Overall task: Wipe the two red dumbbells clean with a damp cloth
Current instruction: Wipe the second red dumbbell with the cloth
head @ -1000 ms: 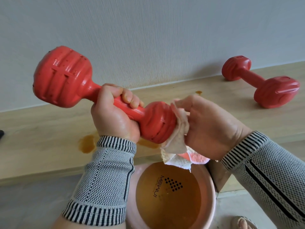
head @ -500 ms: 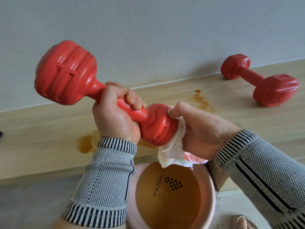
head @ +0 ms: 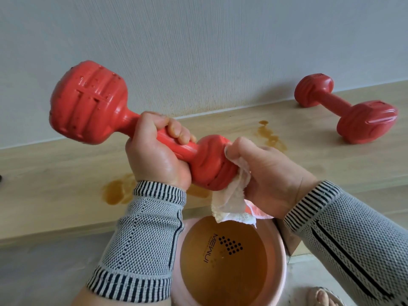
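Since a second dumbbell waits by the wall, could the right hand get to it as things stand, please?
Probably yes, but not right away: the ledge between the right hand and the far dumbbell lies bare, yet that hand grips the cloth against the held dumbbell.

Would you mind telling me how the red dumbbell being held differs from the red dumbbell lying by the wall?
The held red plastic dumbbell is raised and tilted, gripped at its handle by the left hand; the other red dumbbell lies untouched on the wooden ledge. The held one's lower head is wrapped by the white cloth in the right hand; the other has no cloth. Both share colour and ribbed heads.
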`<state>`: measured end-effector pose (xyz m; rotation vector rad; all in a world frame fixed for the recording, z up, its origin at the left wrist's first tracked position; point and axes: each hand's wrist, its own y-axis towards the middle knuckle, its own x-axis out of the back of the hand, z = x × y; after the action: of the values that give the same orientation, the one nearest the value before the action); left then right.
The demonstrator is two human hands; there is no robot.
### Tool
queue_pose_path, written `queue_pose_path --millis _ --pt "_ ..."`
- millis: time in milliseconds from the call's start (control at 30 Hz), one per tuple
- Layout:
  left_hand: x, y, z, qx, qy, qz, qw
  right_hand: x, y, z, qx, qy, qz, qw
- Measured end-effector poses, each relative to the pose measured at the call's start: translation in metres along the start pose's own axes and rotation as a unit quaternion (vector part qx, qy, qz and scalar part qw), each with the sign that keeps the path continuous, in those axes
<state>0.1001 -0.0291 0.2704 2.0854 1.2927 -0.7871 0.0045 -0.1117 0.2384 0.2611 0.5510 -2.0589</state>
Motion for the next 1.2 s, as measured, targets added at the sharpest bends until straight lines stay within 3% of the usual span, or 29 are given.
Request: queue_pose_path --millis 100,267,400,567,767,1000,1100,1200 --pt "-0.002 -0.002 -0.001 -0.003 0.008 0.006 1.0 -0.001 0.003 0.005 -0.019 0.019 -0.01 1.0" --pt "0.003 0.001 -0.005 0.012 0.005 -0.006 1.0 0.0 -0.005 -0.002 -0.003 -0.034 0.054 0.998" --pt "0.003 0.0 -0.004 0.019 0.01 0.012 1.0 -0.001 0.004 0.003 -0.057 -0.036 0.006 0.998" --pt "0.004 0.0 -0.001 0.019 0.021 0.028 0.999 -0.002 0.006 0.005 -0.095 0.003 0.012 0.995" --pt "0.009 0.006 -0.006 0.038 -0.013 -0.003 0.999 0.002 -0.005 -0.003 -0.007 0.014 0.083 0.996" --pt "0.005 0.001 -0.012 0.105 -0.004 0.033 0.994 0.001 0.002 0.011 -0.079 0.049 0.06 0.994" --pt "0.007 0.004 -0.011 0.107 -0.003 0.026 0.994 0.003 -0.001 0.009 -0.046 0.067 0.06 0.995" --pt "0.009 0.009 -0.013 0.078 -0.001 -0.009 0.997 0.004 -0.007 0.006 -0.003 0.09 0.114 0.989"
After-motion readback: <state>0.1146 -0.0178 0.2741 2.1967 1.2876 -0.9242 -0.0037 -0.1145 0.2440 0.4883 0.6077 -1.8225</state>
